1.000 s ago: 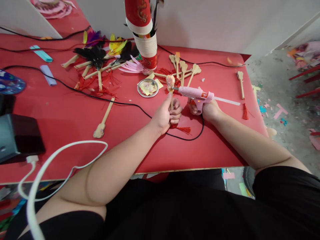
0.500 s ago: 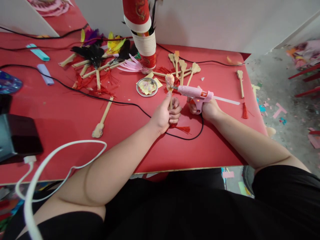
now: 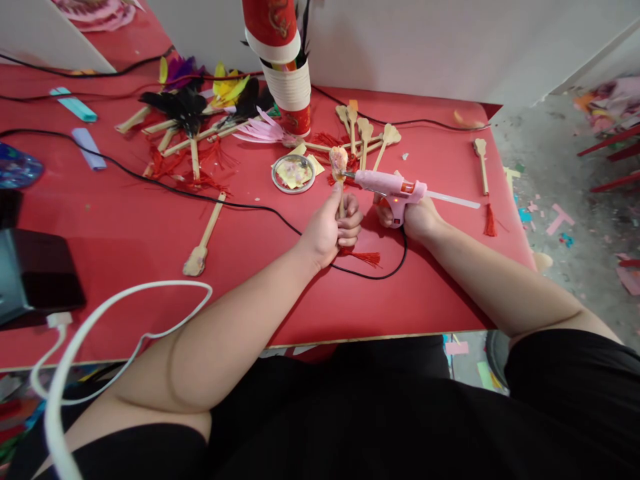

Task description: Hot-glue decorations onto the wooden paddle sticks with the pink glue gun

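My left hand (image 3: 336, 227) is closed round the handle of a small wooden stick with a wide, pinkish, glue-smeared head (image 3: 339, 160). The stick stands upright, and its red tassel (image 3: 367, 257) hangs out below my fist. In my right hand (image 3: 413, 215) is a pink hot glue gun (image 3: 390, 185), its small light glowing orange. A clear glue stick (image 3: 455, 199) pokes from its back end. The gun's nozzle meets the stick just under the head. Beside my left hand sits a round shallow dish (image 3: 294, 175) with yellowish, smeared contents.
Several wooden sticks (image 3: 365, 133) lie behind my hands, another (image 3: 480, 163) at the right edge. Feathered sticks (image 3: 193, 127) are heaped at the left. Stacked paper cups (image 3: 287, 90) stand at the back. A black cord (image 3: 235, 205) crosses the red table (image 3: 260, 300); a white cable (image 3: 150, 285) loops over my left arm.
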Motion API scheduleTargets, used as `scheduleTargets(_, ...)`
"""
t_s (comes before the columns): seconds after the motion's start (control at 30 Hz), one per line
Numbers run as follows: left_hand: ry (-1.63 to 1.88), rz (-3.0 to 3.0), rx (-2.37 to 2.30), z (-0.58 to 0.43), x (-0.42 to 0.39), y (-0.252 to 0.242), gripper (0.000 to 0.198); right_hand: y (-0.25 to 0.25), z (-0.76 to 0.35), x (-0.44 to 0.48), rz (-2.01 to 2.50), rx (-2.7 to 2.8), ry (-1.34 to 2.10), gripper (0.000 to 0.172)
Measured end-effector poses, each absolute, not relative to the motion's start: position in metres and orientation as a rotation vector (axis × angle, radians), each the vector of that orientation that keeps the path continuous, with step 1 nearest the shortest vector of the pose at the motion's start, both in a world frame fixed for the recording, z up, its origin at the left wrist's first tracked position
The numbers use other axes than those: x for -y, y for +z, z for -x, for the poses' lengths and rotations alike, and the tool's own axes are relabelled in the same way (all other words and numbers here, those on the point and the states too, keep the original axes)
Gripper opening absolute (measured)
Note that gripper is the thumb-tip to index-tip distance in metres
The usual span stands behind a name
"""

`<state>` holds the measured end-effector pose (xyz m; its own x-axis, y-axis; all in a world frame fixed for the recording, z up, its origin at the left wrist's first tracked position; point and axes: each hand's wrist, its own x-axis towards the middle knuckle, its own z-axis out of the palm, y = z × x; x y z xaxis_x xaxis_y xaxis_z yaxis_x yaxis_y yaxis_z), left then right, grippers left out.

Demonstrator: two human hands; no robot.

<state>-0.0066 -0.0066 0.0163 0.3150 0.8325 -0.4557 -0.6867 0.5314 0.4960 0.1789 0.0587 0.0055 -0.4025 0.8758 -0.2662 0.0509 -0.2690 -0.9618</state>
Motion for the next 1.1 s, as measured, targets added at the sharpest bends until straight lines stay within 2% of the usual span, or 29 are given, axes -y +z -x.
scheduleTargets(0.43,1.014,-0.241,-0.745,0.007,0.007,0.016,0.065,0.004,-0.18,-0.06,1.154,1.4,1.738,0.071)
scheduleTargets(0.77,1.009,-0.236,-0.756,0.007,0.006,0.017,0.062,0.002,-0.18,-0.06,1.14,1.391,1.739,0.075)
scheduleTargets(1.1,0.984,-0.297,-0.742,0.006,0.011,0.02,0.063,-0.004,-0.187,-0.07,1.093,1.237,1.831,0.046)
